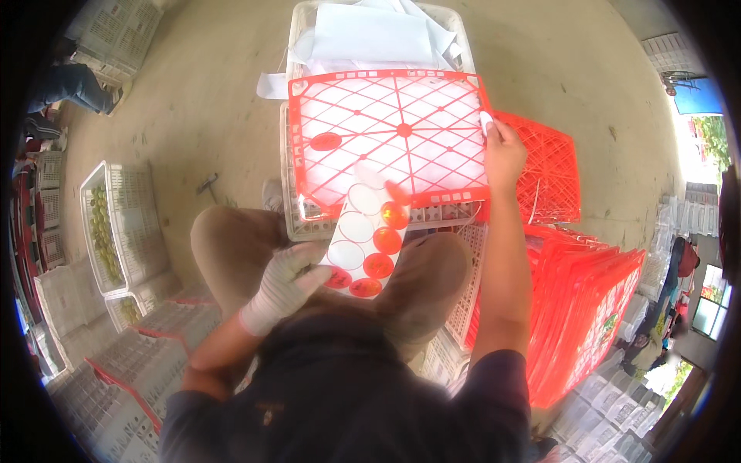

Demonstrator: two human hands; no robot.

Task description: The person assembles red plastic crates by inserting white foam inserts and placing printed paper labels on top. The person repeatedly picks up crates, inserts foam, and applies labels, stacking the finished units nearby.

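Observation:
My left hand (287, 282), in a pale glove, pinches the lower left edge of a sheet of round stickers (356, 228). Red glossy rounds run down one side of the sheet and along its bottom; bare white circles show on the rest. The sheet's blurred upper end overlaps a red lattice plastic lid (404, 130). My right hand (505, 154) is closed on the lid's right edge, with something small and white at the fingertips. White material shows through the lattice. A single red oval sticker (326, 142) sits on the lid's left part. Beneath the lid stands a white crate (297, 224).
Beyond the lid, another white crate (296, 35) holds white sheets (374, 35). More red lattice lids (567, 309) are stacked by my right side. At left, a white crate (131, 224) contains green fruit (106, 231). Someone's leg (73, 86) shows at upper left.

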